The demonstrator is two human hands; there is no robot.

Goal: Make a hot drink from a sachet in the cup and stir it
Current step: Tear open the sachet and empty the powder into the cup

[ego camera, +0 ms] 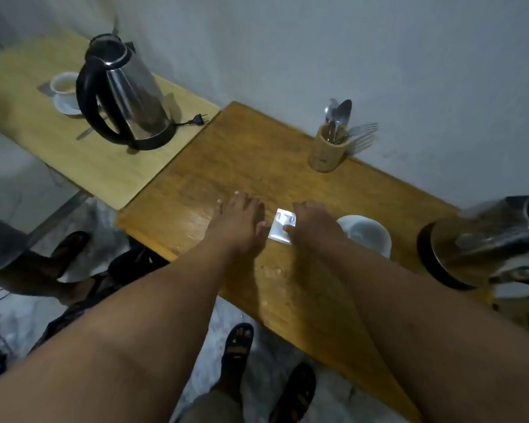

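A small silvery sachet lies flat on the brown wooden table, between my two hands. My left hand rests palm down just left of it, fingers spread, holding nothing. My right hand covers the sachet's right edge, thumb on its lower corner, fingers curled over it. An empty white cup on a saucer sits right behind my right hand. Spoons and forks stand in a wooden holder near the wall.
A steel kettle stands blurred at the table's right end. A second steel kettle with its loose plug and another filled cup sit on the lighter table to the left. Another person's sandalled feet are on the floor at left.
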